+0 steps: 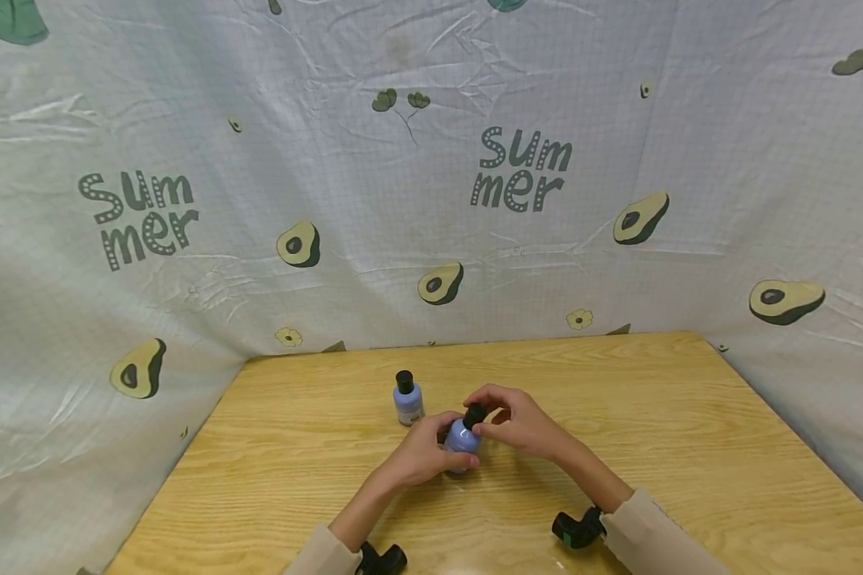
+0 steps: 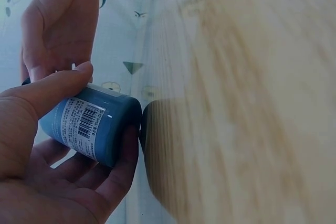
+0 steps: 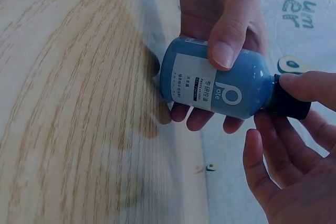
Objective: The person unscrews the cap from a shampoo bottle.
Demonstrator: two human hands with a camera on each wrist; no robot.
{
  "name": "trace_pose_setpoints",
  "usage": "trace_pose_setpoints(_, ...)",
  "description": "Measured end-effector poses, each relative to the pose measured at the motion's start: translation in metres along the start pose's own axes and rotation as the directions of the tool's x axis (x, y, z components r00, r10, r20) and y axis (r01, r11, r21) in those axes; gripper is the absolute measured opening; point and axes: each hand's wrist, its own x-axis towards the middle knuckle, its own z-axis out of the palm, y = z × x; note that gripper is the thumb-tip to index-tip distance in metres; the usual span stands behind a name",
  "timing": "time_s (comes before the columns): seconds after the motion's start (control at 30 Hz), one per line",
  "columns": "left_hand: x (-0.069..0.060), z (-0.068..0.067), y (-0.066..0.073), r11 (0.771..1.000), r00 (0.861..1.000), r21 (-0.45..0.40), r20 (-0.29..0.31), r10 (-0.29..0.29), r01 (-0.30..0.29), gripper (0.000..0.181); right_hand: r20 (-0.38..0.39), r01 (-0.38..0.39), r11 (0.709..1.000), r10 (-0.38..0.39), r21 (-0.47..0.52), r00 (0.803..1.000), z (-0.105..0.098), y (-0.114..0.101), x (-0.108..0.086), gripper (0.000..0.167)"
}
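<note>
My left hand grips the body of a small blue bottle, thumb on one side and fingers round the other. My right hand pinches the bottle's black cap between thumb and fingers. The cap sits on the bottle's neck. A white label with print faces the right wrist view, and a barcode label shows in the left wrist view. The bottle's base is at or just above the wood; contact cannot be told. Behind and left of the hands, a matching blue bottle with a black cap stands upright.
The light wooden table has a glossy surface. A white cloth printed with avocados and lettering hangs behind it and along both sides. Black devices are strapped at the left wrist and right wrist.
</note>
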Motion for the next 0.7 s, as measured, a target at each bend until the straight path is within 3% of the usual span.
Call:
trace_pose_setpoints(0.23,-0.0002,0.0002,0.0006,1.0,1.0,0.001,0.001,0.0,0.0,0.053,0.008,0.009,1.0,-0.009,-0.011,1.0,-0.0013,0.0004,0.0,0.034)
trace_pose_setpoints(0.53,0.0002,0.0006,0.0004,1.0,1.0,0.0,-0.003,-0.003,0.003,0.053,-0.014,-0.041,0.999,0.041,0.014,0.999,-0.0008,0.0009,-0.0001,0.034)
trace_pose_setpoints(0.7,0.0,0.0008,0.0006,1.0,1.0,-0.004,-0.005,-0.01,0.01,0.054,-0.002,-0.023,1.0,0.023,-0.009,1.0,-0.0018,-0.0012,-0.001,0.03)
